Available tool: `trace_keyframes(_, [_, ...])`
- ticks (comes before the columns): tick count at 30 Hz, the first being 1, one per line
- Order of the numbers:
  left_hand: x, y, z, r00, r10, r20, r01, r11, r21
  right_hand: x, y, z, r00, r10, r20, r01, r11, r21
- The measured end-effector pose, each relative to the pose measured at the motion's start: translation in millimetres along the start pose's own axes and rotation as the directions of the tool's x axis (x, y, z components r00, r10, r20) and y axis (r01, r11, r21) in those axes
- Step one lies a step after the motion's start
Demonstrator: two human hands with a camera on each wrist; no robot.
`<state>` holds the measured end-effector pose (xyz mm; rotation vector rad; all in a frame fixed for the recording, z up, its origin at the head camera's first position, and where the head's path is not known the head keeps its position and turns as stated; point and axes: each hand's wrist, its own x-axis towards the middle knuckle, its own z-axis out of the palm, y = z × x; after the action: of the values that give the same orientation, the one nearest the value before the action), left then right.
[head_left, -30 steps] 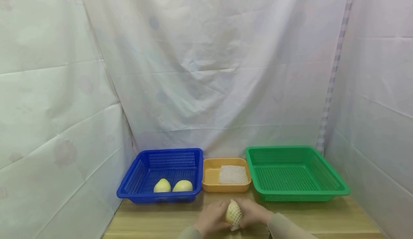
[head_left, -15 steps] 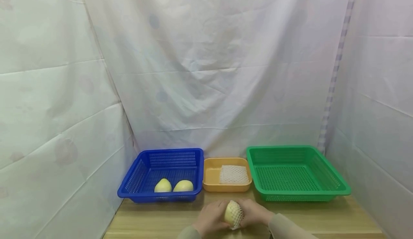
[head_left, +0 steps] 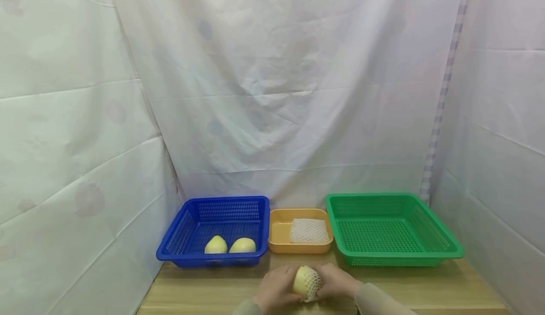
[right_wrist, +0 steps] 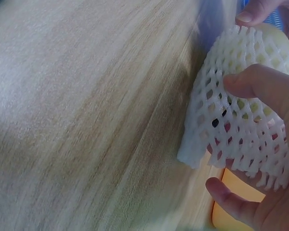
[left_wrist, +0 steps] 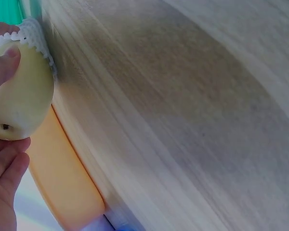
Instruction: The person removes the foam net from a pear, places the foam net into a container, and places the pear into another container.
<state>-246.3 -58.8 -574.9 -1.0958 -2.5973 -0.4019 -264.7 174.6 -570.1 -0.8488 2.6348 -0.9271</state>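
My left hand (head_left: 277, 285) holds a pale yellow pear (head_left: 301, 282) low over the table's front. In the left wrist view, its thumb lies on the bare skin of the pear (left_wrist: 26, 96) and fingertips touch it near the dark blossom end. A white foam net sleeve (head_left: 314, 284) covers the pear's right part. My right hand (head_left: 336, 281) grips the sleeve from the right. The right wrist view shows its thumb pressing on the mesh sleeve (right_wrist: 231, 86), whose loose end hangs past the fruit. Some right-hand fingers are hidden behind the mesh.
A blue basket (head_left: 170, 237) at the left holds two yellow pears (head_left: 242, 245). Between it and a green basket (head_left: 440, 230) at the right sits an orange tray (head_left: 278, 234) with white foam nets (head_left: 309, 230). All stand along the back of the wooden table (head_left: 204, 286), before a white curtain.
The pear has shifted slightly left in the hands, and more of its bare left side shows outside the net sleeve. Both hands keep their hold; the baskets and tray are unchanged.
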Motion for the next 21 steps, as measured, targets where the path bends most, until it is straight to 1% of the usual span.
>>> trace_keyframes(4, [-2.0, -1.2, -1.0, 1.000, -0.006, 0.001, 0.006, 1.000, -0.010, 0.6, 0.0, -0.2, 1.000, -0.001, -0.002, 0.001, 1.000, -0.019])
trace_keyframes(9, [-3.2, -3.1, -3.3, 0.999, -0.033, 0.010, 0.033, 0.999, -0.023, 1.5, -0.4, -2.0, 1.000, -0.008, -0.013, 0.007, 0.998, -0.055])
trace_keyframes(13, [-4.5, -5.0, -5.5, 0.999, -0.034, 0.017, 0.034, 0.999, -0.019, 2.1, -0.2, -3.2, 1.000, -0.004, -0.015, 0.003, 0.996, -0.087])
trace_keyframes(17, [-8.0, -8.3, -7.6, 1.000, -0.009, -0.012, 0.009, 1.000, -0.003, 2.3, 1.2, -3.3, 1.000, -0.013, -0.016, 0.011, 0.993, -0.119])
trace_keyframes(21, [-13.4, -13.4, -8.2, 0.998, 0.026, -0.059, -0.025, 1.000, 0.007, 1.3, 3.0, -2.2, 0.997, -0.062, -0.035, 0.055, 0.985, -0.162])
